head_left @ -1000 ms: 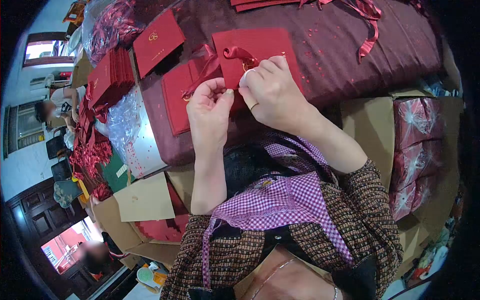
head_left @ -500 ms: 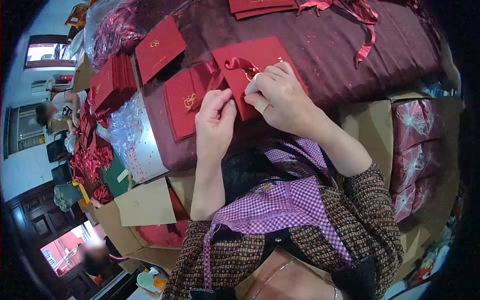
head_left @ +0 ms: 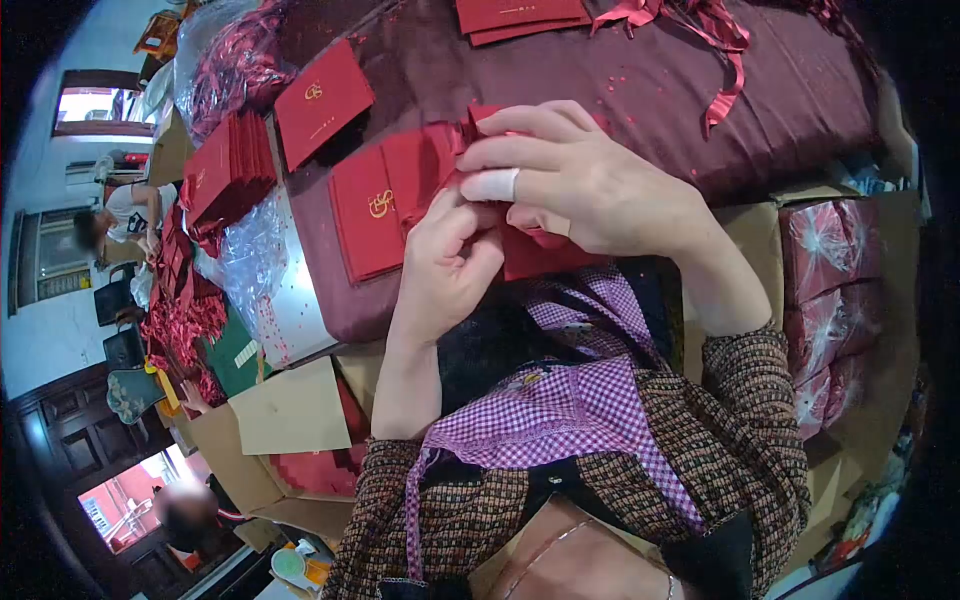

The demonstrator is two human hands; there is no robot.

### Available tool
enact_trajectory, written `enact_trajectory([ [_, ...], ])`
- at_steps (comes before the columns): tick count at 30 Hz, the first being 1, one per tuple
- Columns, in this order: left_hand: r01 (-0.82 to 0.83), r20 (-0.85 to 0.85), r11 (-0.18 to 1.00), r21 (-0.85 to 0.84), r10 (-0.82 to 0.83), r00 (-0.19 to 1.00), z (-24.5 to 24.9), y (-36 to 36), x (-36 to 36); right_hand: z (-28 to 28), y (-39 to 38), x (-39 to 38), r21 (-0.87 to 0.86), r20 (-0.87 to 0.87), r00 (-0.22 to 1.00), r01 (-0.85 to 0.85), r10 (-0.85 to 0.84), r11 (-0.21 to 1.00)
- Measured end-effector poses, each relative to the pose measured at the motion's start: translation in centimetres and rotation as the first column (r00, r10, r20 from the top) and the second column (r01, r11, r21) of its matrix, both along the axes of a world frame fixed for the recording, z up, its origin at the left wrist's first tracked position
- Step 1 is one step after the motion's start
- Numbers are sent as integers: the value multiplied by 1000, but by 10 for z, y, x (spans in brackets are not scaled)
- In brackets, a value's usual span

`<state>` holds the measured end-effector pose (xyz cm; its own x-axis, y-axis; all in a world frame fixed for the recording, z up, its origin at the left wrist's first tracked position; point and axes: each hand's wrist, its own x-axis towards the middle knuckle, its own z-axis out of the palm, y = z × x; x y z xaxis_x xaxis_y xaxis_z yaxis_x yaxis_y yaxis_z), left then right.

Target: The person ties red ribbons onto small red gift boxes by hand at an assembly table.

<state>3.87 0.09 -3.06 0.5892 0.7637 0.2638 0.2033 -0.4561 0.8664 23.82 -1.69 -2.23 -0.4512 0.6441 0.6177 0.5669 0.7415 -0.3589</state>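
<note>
L hand curled, R hand ½ open, both at card; can't tell grip, hidden. Uneven finger pressure could crease card; L wrist bump could skew pile beside it.

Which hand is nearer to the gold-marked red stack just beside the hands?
Left. The left hand is right at the edge of the red stack; the right hand is farther off, over the neighbouring red folder.
</note>
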Motion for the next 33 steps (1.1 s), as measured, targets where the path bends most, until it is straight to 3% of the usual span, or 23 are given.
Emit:
enact_trajectory([
  [2, 19, -72, 999, 48, -15, 997, 0, 4, -5, 3, 4, 4, 14, 20, 1000, -22, 21, 1000],
  [4, 40, -10, 996, -78, -41, 999, -1, 5, -6, 5, 6, 7, 60, 24, 998, -63, 61, 996],
  [5, 51, 62, 986, -158, -41, 997, -2, 5, -10, 7, 4, 8, 61, 27, 998, -62, 61, 996],
  [7, -5, 161, 882, -470, 92, 983, -3, 5, -24, 12, -1, 11, -107, 48, 973, -222, 228, 969],
  [8, 4, 308, 902, -431, 143, 941, -6, 13, -29, 12, -5, 12, -124, 12, 971, -236, 239, 964],
  [9, 13, 406, 862, -507, 225, 886, -9, 25, -41, 12, -8, 14, -125, 15, 971, -234, 237, 964],
  [10, 6, 469, 816, -578, 326, 821, -6, 33, -55, 13, -10, 17, -143, 9, 979, -199, 203, 970],
  [12, 68, 586, 804, -591, 370, 721, -8, 51, -76, 14, -11, 25, -180, 24, 987, -151, 157, 972],
  [13, -122, 518, 813, -569, 470, 715, -9, 53, -80, 12, -11, 27, -181, 29, 988, -145, 153, 973],
  [14, -115, 525, 816, -566, 465, 713, -12, 51, -80, 8, -9, 27, -152, -9, 995, -97, 97, 984],
  [16, -414, 338, 824, -386, 544, 768, -8, 38, -67, 4, -5, 26, -96, -47, 999, 2, -6, 995],
  [17, -328, 302, 872, -364, 443, 844, -6, 27, -61, 3, -3, 25, -94, -43, 999, 3, -7, 996],
  [19, -191, 65, 907, -375, 231, 971, 1, 4, -43, 0, 0, 20, -120, -91, 993, 60, -71, 991],
  [20, -137, -39, 798, -587, 141, 989, -3, -4, -46, -2, 3, 14, -118, -89, 994, 56, -67, 991],
  [21, 22, 162, 865, -502, 69, 984, -6, -10, -22, -6, 7, 8, -101, -149, 988, 23, -38, 995],
  [23, -3, 316, 777, -630, 260, 912, -20, -18, -2, -8, 10, 5, -108, -192, 981, -37, 16, 993],
  [25, -13, 306, 795, -607, 249, 919, -24, -9, -11, -5, 17, 13, -253, -334, 941, -30, -58, 967],
  [26, -19, 317, 797, -604, 262, 912, -23, -9, -12, -8, 24, 20, -170, -313, 939, 97, -147, 981],
  [28, -35, 289, 824, -566, 237, 928, -21, -9, -12, 0, 26, 35, -325, -60, 954, 260, -294, 909],
  [29, -28, 271, 845, -535, 202, 941, -18, -10, -12, 1, 28, 36, -471, -45, 972, 185, -233, 862],
  [31, -9, 252, 864, -503, 156, 955, -16, -12, -9, 0, 22, 34, -607, -100, 987, 37, -123, 794],
  [32, -47, 223, 877, -478, 174, 959, -16, -13, -5, 1, 22, 34, -649, -203, 977, -82, -68, 756],
  [33, -88, 196, 888, -452, 195, 961, -17, -14, -2, -3, 23, 33, -620, -251, 955, -36, -155, 784],
])
